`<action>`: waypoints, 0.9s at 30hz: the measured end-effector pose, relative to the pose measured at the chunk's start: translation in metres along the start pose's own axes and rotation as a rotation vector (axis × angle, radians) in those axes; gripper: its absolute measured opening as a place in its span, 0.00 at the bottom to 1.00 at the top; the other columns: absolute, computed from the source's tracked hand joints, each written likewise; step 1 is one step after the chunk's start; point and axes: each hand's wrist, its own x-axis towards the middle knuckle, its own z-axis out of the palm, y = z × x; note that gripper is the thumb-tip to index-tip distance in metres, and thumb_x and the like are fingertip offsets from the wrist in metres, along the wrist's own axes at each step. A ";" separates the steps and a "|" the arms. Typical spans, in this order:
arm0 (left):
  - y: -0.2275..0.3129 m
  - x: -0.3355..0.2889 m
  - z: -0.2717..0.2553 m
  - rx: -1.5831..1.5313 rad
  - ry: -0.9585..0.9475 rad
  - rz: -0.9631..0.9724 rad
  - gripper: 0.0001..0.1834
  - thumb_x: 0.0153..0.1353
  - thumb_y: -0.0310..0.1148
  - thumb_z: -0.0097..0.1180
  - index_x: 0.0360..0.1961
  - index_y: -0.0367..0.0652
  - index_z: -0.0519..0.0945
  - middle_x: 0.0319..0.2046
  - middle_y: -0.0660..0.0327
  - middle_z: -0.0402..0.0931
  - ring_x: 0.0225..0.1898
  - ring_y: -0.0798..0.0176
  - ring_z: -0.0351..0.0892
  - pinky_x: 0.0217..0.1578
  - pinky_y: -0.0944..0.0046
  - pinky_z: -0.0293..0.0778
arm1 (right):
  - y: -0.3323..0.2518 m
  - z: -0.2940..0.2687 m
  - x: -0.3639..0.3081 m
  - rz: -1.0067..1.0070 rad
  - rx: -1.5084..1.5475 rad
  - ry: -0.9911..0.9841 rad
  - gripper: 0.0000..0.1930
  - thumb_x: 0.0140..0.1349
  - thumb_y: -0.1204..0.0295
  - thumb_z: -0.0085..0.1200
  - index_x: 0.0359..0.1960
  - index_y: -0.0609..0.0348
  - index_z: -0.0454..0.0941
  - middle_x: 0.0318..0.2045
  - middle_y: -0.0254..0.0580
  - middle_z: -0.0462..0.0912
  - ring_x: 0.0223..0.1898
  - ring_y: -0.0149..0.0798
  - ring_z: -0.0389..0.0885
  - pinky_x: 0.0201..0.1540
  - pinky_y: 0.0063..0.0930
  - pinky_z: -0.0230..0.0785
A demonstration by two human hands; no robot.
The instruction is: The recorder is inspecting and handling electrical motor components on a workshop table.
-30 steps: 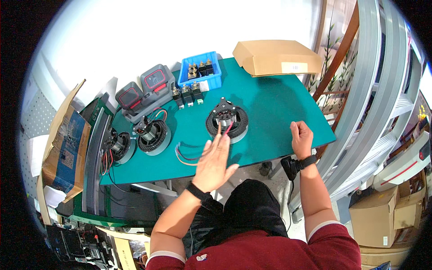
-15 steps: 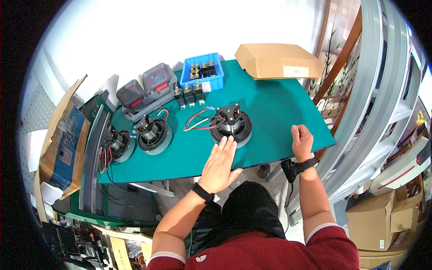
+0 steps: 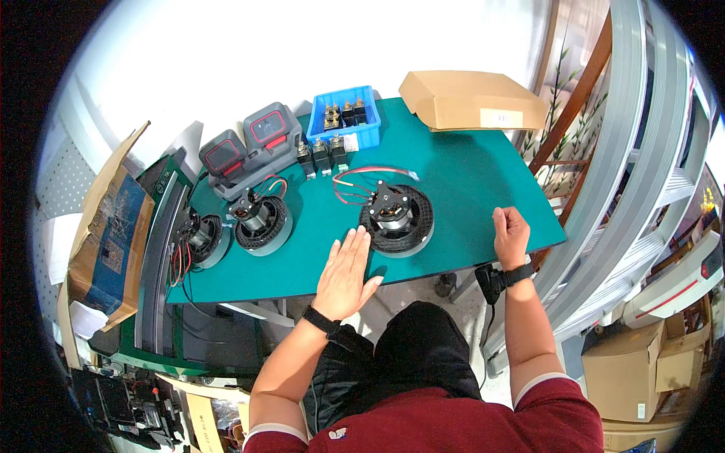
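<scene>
A round black motor unit (image 3: 396, 226) with copper windings, a wide perforated rim and a black top bracket lies on the green table (image 3: 468, 196). Its thin red, black and pale wires (image 3: 370, 172) arc over its far side to a pale blue plug. My left hand (image 3: 343, 275) is flat with fingers outstretched, its fingertips at the unit's near left rim; whether they touch it I cannot tell. Near the table's right front edge my right hand (image 3: 511, 235) is curled into a fist, apart from the unit, with nothing visible in it.
Two similar units, one (image 3: 260, 223) and another (image 3: 205, 240), stand at the left. Behind them are a grey-red double case (image 3: 253, 151), black terminal blocks (image 3: 322, 157) and a blue bin (image 3: 355, 137). A cardboard box (image 3: 468, 102) lies far right; a ladder (image 3: 634, 189) stands beside the table.
The motor unit has turned clockwise and shifted slightly right; its wires swung from the left side to the far side. My left hand moved left along the rim. My right hand stays in place.
</scene>
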 end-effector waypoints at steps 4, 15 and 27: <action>-0.002 0.003 0.003 0.031 0.047 -0.039 0.41 0.53 0.40 0.56 0.63 0.33 0.52 0.63 0.45 0.52 0.65 0.45 0.50 0.62 0.47 0.47 | -0.002 0.000 0.000 0.032 0.008 -0.022 0.14 0.60 0.67 0.52 0.21 0.63 0.70 0.12 0.39 0.67 0.14 0.29 0.62 0.18 0.26 0.57; -0.010 0.017 0.015 -0.185 0.078 -0.163 0.41 0.60 0.48 0.45 0.64 0.31 0.46 0.65 0.42 0.45 0.67 0.43 0.42 0.63 0.47 0.42 | -0.003 0.000 -0.001 0.032 -0.023 -0.015 0.15 0.60 0.66 0.52 0.21 0.63 0.71 0.12 0.39 0.68 0.14 0.29 0.62 0.19 0.26 0.58; 0.027 -0.003 0.025 0.025 -0.069 0.185 0.49 0.41 0.43 0.64 0.61 0.32 0.54 0.65 0.45 0.46 0.66 0.41 0.42 0.63 0.43 0.44 | -0.007 -0.001 0.001 0.027 -0.020 -0.027 0.14 0.61 0.66 0.52 0.21 0.63 0.71 0.12 0.39 0.69 0.14 0.28 0.63 0.19 0.26 0.58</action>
